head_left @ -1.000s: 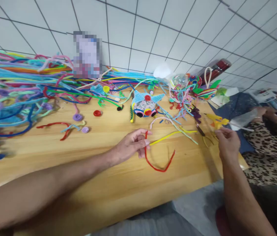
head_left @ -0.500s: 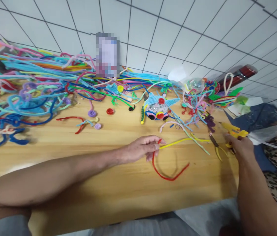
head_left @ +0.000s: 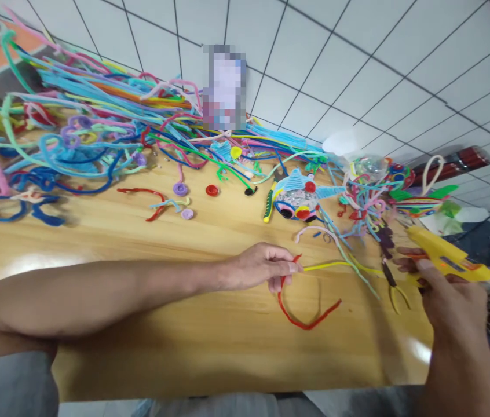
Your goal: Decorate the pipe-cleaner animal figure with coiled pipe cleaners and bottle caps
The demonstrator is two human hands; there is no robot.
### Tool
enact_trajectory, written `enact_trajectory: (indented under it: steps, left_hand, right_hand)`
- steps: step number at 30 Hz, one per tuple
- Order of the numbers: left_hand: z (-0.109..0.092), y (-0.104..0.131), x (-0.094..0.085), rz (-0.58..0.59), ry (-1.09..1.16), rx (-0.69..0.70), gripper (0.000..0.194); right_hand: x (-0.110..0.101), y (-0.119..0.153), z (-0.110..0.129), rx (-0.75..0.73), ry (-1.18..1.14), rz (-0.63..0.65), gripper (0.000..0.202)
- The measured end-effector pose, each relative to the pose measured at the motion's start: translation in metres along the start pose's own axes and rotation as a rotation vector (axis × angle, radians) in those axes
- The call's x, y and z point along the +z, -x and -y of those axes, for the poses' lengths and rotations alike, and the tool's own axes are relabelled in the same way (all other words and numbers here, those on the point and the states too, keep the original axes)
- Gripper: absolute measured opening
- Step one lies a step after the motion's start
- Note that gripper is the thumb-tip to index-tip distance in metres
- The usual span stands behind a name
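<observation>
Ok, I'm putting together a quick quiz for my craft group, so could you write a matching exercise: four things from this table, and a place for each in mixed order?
Things
1. Yellow glue gun
2. Hooked red pipe cleaner
3. Small red coil
4. Blue-finned ornament

Places
A. Beside a green-and-yellow handle
B. Pinched in the left hand
C. Between a purple coil and a black one
D. Held in the right hand

Pairs: 1-D, 2-B, 3-C, 4-A
</observation>
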State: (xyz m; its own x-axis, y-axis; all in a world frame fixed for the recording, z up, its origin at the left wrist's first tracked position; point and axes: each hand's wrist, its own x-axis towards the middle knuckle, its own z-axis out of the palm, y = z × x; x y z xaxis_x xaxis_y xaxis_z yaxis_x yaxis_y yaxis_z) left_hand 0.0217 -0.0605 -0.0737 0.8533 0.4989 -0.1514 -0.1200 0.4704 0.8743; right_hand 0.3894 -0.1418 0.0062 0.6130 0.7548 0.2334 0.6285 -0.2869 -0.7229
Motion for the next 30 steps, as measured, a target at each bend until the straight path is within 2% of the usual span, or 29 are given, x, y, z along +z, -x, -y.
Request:
enact_trajectory:
  steps: [3, 7, 10, 13, 15, 17, 19, 22, 26, 30]
  left_hand:
    - [0.0, -0.001, 0.0, 0.017, -0.008, -0.007, 0.032]
    - [-0.004, 0.0, 0.001, 0.032, -0.065, -0.053, 0.022]
    - [-0.01, 0.005, 0.002, -0.008, -0.382, 0.026, 0.027]
    - [-0.017, 0.011, 0.0, -0.218, -0.831, 0.227, 0.028]
    - [-0.021, 0.011, -0.006, -0.401, -0.965, 0.346, 0.029]
    - [-0.024, 0.008, -0.017, -0.537, -1.003, 0.463, 0.03]
    - [-0.026, 0.0, -0.033, -0.615, -1.038, 0.545, 0.039]
    - [-0.028, -0.016, -0.056, -0.663, -1.049, 0.562, 0.066]
    - [-0.028, -0.034, -0.073, -0.62, -1.137, 0.555, 0.09]
    - [-0.032, -0.048, -0.082, -0.548, -1.21, 0.541, 0.1]
  right_hand:
    - [0.009, 0.019, 0.022, 0.035, -0.095, 0.148, 0.025]
    - [0.021, 0.032, 0.036, 0.006, -0.052, 0.26, 0.034]
    - [0.03, 0.037, 0.044, -0.021, -0.048, 0.33, 0.04]
    - [0.039, 0.041, 0.051, -0.072, -0.115, 0.336, 0.039]
    - [0.044, 0.041, 0.054, -0.116, -0.189, 0.316, 0.036]
    - [0.048, 0.04, 0.054, -0.148, -0.258, 0.311, 0.033]
    - [0.052, 0.039, 0.054, -0.15, -0.31, 0.34, 0.03]
    - [0.056, 0.038, 0.054, -0.13, -0.391, 0.425, 0.028]
    - [0.062, 0.033, 0.061, -0.1, -0.538, 0.546, 0.038]
    - [0.062, 0.027, 0.074, -0.061, -0.662, 0.611, 0.04]
